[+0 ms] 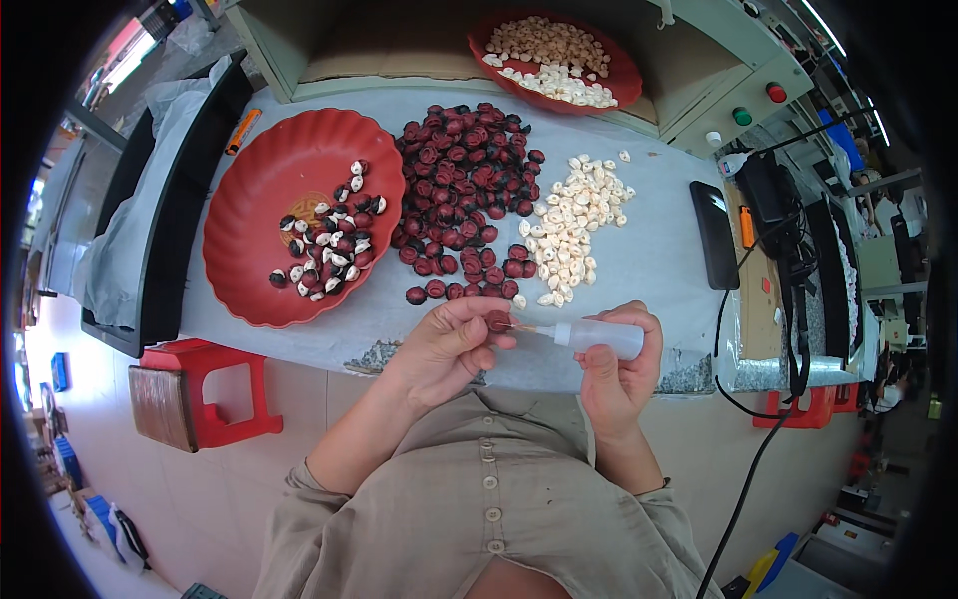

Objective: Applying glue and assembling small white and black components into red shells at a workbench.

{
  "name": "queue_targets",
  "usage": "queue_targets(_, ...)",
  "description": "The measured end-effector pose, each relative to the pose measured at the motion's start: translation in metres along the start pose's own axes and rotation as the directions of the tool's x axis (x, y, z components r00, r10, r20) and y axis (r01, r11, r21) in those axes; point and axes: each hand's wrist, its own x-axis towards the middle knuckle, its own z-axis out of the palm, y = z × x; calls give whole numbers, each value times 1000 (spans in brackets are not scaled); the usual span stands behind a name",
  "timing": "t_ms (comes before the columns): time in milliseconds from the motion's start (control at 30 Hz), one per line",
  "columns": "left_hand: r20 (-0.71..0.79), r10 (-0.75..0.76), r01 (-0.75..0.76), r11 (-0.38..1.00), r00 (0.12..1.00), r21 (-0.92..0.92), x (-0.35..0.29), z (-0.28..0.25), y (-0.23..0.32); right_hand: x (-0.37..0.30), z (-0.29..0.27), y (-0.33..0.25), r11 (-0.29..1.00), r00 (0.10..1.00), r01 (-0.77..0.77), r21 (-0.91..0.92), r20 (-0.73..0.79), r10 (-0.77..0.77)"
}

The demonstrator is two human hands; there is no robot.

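Between the thumb and fingers of my left hand (447,347) is a small dark-red cupped piece (498,320). My right hand (621,377) grips a translucent squeeze bottle (611,339) lying sideways, its thin nozzle pointing left at the piece; whether the tip touches it, I cannot tell. Both hands are above the table's front edge. Just beyond them lies a heap of similar dark-red and black pieces (461,165), with a spread of cream-white pieces (574,225) to its right. On the left, a scalloped red plate (254,180) holds several joined red-and-white pieces (334,245).
A second red plate (631,82) with white and tan pieces sits inside a pale green cabinet (699,115) with buttons. To the right lie a black phone (714,235) and a cable (743,479). A black tray (165,265) stands left, a red stool (232,394) below.
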Motion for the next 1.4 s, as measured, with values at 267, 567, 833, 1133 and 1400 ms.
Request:
queue_targets(267, 14, 17, -17, 999, 1000, 41, 0, 1, -2, 1, 1, 0, 991, 997, 62, -116, 50, -57)
queue_targets(567, 85, 32, -36, 998, 996, 48, 0, -7, -3, 3, 1, -2, 975, 990, 125, -184, 93, -110)
queue_targets(833, 55, 24, -28, 996, 998, 79, -1, -7, -3, 4, 0, -6, 966, 986, 142, -216, 116, -119)
queue_targets(1133, -10, 45, -43, 990, 999, 138, -1, -2, -4, -1, -3, -7, 915, 969, 226, -336, 172, -176)
queue_targets(1400, -18, 47, -44, 989, 999, 138, -1, -2, -4, 1, -2, -11, 863, 947, 307, -400, 220, -234)
